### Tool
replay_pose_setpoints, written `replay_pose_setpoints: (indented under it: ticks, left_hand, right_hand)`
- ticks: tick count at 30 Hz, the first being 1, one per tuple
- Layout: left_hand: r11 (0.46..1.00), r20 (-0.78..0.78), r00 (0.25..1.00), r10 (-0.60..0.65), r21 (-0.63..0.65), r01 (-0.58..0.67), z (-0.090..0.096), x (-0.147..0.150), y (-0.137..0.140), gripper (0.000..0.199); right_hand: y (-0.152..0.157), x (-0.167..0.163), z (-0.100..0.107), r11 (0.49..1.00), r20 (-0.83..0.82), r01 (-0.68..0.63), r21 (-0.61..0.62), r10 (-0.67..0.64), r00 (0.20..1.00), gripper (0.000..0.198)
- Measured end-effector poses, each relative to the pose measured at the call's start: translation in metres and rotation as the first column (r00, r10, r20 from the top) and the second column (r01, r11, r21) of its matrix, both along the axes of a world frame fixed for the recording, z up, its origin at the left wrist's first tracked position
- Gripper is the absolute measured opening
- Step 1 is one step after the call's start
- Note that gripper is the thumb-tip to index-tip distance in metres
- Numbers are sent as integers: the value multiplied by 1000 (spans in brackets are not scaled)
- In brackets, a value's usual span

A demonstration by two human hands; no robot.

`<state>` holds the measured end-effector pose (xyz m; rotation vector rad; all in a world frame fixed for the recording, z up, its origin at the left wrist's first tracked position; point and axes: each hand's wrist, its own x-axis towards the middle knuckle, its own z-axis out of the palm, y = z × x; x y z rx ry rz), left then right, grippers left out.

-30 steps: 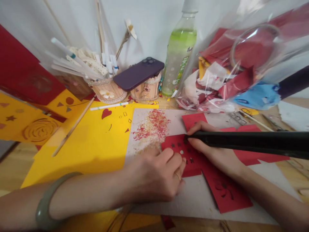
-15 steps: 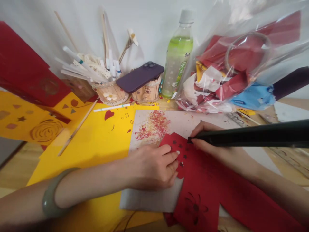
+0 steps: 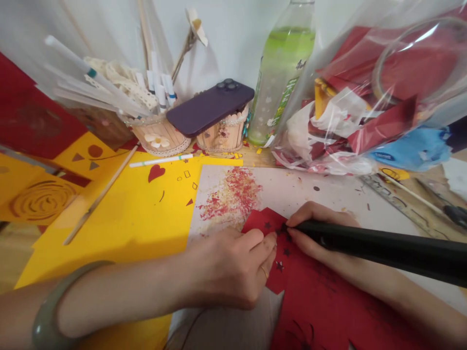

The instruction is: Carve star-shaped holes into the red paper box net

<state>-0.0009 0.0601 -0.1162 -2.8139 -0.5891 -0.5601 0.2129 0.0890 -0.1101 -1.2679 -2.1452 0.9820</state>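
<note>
Red paper (image 3: 279, 282) with several star-shaped cutouts lies on the grey-white board (image 3: 292, 184) in front of me. My left hand (image 3: 237, 262), fingers curled together, presses its fingertips on the paper's left part beside the stars. My right hand (image 3: 321, 228) is closed round a long black pen-like tool (image 3: 379, 248). The tool's dark tip is at the paper's upper part, close to my left fingertips; its exact kind is unclear. A larger red sheet (image 3: 339, 306) with cut lines extends under my right forearm. What lies beneath my left palm is hidden.
Yellow paper (image 3: 146, 204) with a red heart (image 3: 156, 173) and small shapes spreads left. A thin wooden stick (image 3: 105, 192) and a white pen (image 3: 160, 161) lie there. Behind stand a purple phone (image 3: 211, 107) on wooden pots, a green drink bottle (image 3: 282, 82) and a clear plastic bag (image 3: 350, 116).
The view has moved closer and tilted down. The tool's tip has shifted left and inward among the stars, nearer my left fingers. Both hands keep their hold.
</note>
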Motion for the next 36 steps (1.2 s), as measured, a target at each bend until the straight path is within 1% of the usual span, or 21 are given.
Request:
replay_pose_setpoints:
  ticks: [5,9,15,21,26,33,36]
  left_hand:
    - [1000,-3,1000,2,7,-2,0,1,0,23]
    - [1000,1,1000,-2,19,2,0,0,-1,26]
    - [1000,-53,998,-23,8,23,-3,-2,2,30]
    - [1000,-66,998,-18,15,19,-2,-1,3,29]
    - [1000,-99,995,-18,20,20,-1,-1,1,32]
    - [1000,-107,994,7,-2,-7,0,0,-1,30]
    - [1000,-114,993,18,-1,-18,0,1,-1,30]
  right_hand:
    - [1,-3,1,999,-2,-16,32,16,1000,5]
    - [1,-5,2,998,11,-17,60,17,1000,6]
    - [0,-5,0,999,7,-7,37,6,1000,8]
    - [5,-1,-3,991,3,-119,58,119,993,7]
    - [3,-1,-5,996,-17,-76,46,76,997,9]
    - [3,1,-7,990,-20,-116,79,118,993,9]
    - [2,1,-7,993,-15,-96,70,97,995,9]
